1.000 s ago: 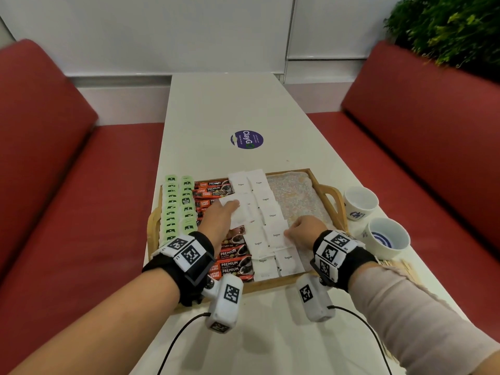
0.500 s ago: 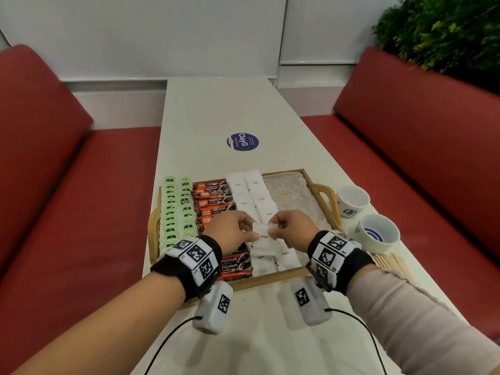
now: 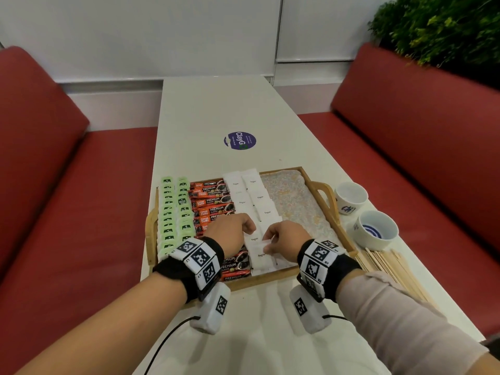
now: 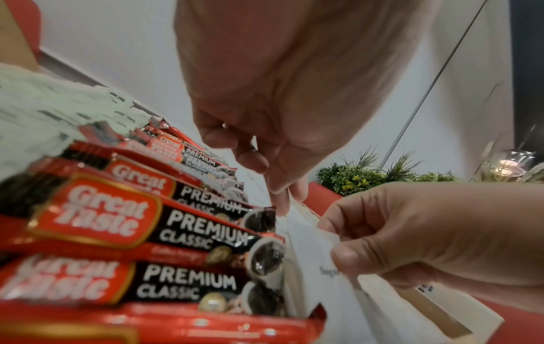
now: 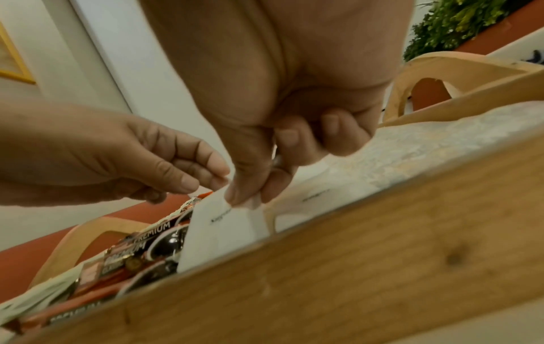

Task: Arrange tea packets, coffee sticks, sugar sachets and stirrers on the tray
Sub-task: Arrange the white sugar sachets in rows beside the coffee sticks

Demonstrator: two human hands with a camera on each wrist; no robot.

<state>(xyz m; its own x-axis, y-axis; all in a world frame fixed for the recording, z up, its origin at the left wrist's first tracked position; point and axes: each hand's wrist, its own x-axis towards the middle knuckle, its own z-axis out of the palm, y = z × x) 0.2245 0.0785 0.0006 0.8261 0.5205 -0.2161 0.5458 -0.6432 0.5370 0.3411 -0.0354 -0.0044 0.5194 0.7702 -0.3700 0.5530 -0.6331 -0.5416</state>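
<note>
The right hand (image 3: 288, 240) pinches one white sugar sachet (image 5: 223, 229) between thumb and fingers, at the near end of the wooden tray (image 3: 270, 278). The left hand (image 3: 230, 231) is just beside it with fingers curled; whether they touch the sachet, I cannot tell. Farther lie coffee sticks (image 3: 211, 201) and green tea packets (image 3: 174, 209) in rows.

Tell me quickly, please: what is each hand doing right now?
Left hand: fingers curled, holding nothing, beside the sachet.
Right hand: pinches a sugar sachet by its top edge, over the tray.
</note>
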